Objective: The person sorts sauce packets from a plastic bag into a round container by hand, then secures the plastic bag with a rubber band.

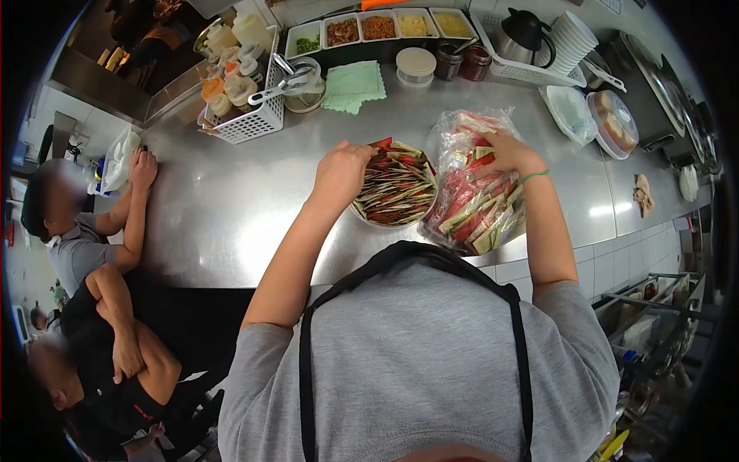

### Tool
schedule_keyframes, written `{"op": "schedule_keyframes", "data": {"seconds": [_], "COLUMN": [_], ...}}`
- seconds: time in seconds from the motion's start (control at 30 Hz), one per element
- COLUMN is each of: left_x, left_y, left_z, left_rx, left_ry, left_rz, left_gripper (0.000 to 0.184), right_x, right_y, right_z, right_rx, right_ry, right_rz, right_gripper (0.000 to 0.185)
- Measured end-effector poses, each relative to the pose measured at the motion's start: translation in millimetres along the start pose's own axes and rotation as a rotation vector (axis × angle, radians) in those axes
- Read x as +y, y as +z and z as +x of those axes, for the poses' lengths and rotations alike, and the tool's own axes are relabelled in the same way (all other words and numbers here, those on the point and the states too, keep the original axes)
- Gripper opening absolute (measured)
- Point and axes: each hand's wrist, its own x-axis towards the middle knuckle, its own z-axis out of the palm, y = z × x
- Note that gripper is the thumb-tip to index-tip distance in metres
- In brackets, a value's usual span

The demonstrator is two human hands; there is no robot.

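A round container [396, 189] full of thin red, green and pale packets stands on the steel counter [254, 192]. My left hand [344, 171] is at its upper left rim, fingers bent together over the packets; what they pinch, if anything, is too small to tell. Just right of the container lies a clear plastic bag [469, 192] holding more red and pale green packets. My right hand [508, 154] rests at the bag's upper right part, fingers spread over the packets and plastic. Whether it grips any of them is hidden.
A white basket of bottles [250, 115], a green cloth [354, 86], a lidded tub [416, 65] and a row of topping trays [377, 29] stand behind. Plastic containers [612, 123] sit right. Two people [73, 219] are at the left, one leaning on the counter.
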Motion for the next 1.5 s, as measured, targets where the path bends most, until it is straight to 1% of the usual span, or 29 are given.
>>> {"op": "schedule_keyframes", "data": {"seconds": [0.07,0.1,0.17,0.23,0.27,0.3,0.37,0.4,0.43,0.47,0.5,0.57,0.6,0.63,0.7,0.83,0.9,0.93,1.0,1.03,1.1,1.13,1.17,1.23,1.27,1.33,1.37,1.43,1.5], "left_x": [2.5,1.4,-3.3,1.6,1.1,-5.0,-0.7,0.7,-5.4,1.1,2.5,2.6,2.6,4.2,7.2,1.0,8.2,9.7,13.1,14.4,16.8,23.4,30.1,45.4,43.7,38.2,40.7,57.4,70.8], "left_y": [1.0,2.7,6.3,6.5,4.7,10.3,8.5,6.6,10.4,5.6,5.1,5.0,5.5,5.0,3.3,6.9,-1.1,-1.4,-1.5,0.6,6.6,7.8,15.2,9.6,10.9,12.2,10.4,-0.6,-11.3], "left_z": [0.1,-1.7,-3.0,-4.5,-4.1,-6.2,-4.6,-4.8,-5.1,-6.1,-6.3,-7.1,-7.0,-6.4,-7.0,-7.1,-5.4,-3.5,4.0,7.5,14.0,14.9,11.5,8.2,6.6,2.5,0.3,-5.1,-9.1], "left_rx": [0.009,0.008,0.032,0.066,0.043,0.079,0.074,0.060,0.104,0.085,0.076,0.053,0.054,0.055,0.040,0.052,0.015,0.010,0.166,0.160,-0.037,-0.234,-0.214,-0.260,-0.266,-0.267,-0.265,-0.361,-0.428], "left_ry": [-0.033,-0.013,0.006,-0.033,-0.035,-0.025,-0.067,-0.066,0.028,0.006,0.034,-0.029,-0.036,-0.029,-0.093,-0.053,-0.235,-0.232,-0.019,-0.015,0.091,0.013,0.153,0.113,0.110,0.177,0.155,0.247,0.208], "left_rz": [-0.014,-0.020,0.005,-0.025,-0.039,-0.067,-0.114,-0.110,-0.085,-0.077,-0.085,-0.080,-0.095,-0.094,-0.102,-0.092,-0.226,-0.225,-0.210,-0.207,-0.159,-0.234,-0.056,-0.044,-0.040,-0.042,-0.034,-0.007,0.005], "left_gripper": [0.017,0.017,0.018,0.016,0.018,0.018,0.015,0.015,0.016,0.016,0.016,0.016,0.016,0.016,0.016,0.014,0.026,0.026,0.058,0.058,0.086,0.096,0.101,0.104,0.104,0.113,0.113,0.122,0.128], "right_x": [-7.3,-14.4,-26.2,-14.7,-22.4,-18.4,-30.2,-38.5,-45.9,-53.5,-53.3,-50.1,-52.2,-51.7,-51.5,-47.3,-50.6,-51.1,-52.6,-54.4,-58.6,-62.2,-66.6,-68.9,-66.9,-69.2,-69.5,-75.4,-92.3], "right_y": [0.8,-0.1,-9.8,-3.2,-8.5,-2.2,-13.2,-18.1,-22.2,-24.1,-20.5,-12.9,-16.8,-16.7,-15.8,-34.2,-52.6,-59.8,-69.3,-71.2,-75.4,-78.2,-81.2,-88.5,-91.9,-103.3,-108.1,-112.9,-120.2], "right_z": [11.5,14.1,16.2,18.7,12.9,12.4,-3.0,-6.8,-12.8,-21.7,-24.5,-24.7,-30.5,-33.4,-37.7,-39.7,-46.8,-48.0,-49.6,-51.6,-54.7,-57.6,-62.5,-70.5,-72.9,-79.9,-83.4,-80.0,-85.6], "right_rx": [-0.298,-0.288,-0.413,-0.423,-0.393,-0.337,-0.235,-0.250,-0.247,-0.175,-0.163,-0.154,-0.097,-0.092,0.023,0.014,0.270,0.271,0.331,0.333,0.338,0.340,0.369,0.396,0.467,0.557,0.546,0.584,0.536], "right_ry": [-0.016,0.001,0.054,0.044,0.099,0.041,0.032,0.085,0.099,0.086,0.113,0.039,0.001,0.006,-0.023,-0.047,-0.157,-0.151,-0.170,-0.165,-0.173,-0.172,-0.163,-0.150,-0.180,-0.215,-0.233,-0.210,-0.124], "right_rz": [-0.048,-0.050,-0.165,-0.090,-0.108,-0.134,-0.141,-0.209,-0.222,-0.231,-0.227,-0.318,-0.287,-0.287,-0.139,-0.082,-0.005,-0.002,0.041,0.047,0.041,0.040,0.092,0.148,0.203,0.260,0.273,0.301,0.419], "right_gripper": [0.077,0.077,0.075,0.070,0.064,0.062,0.050,0.049,0.047,0.037,0.037,0.031,0.025,0.025,0.018,0.014,0.016,0.016,0.017,0.017,0.020,0.020,0.020,0.021,0.020,0.021,0.021,0.022,0.020]}}
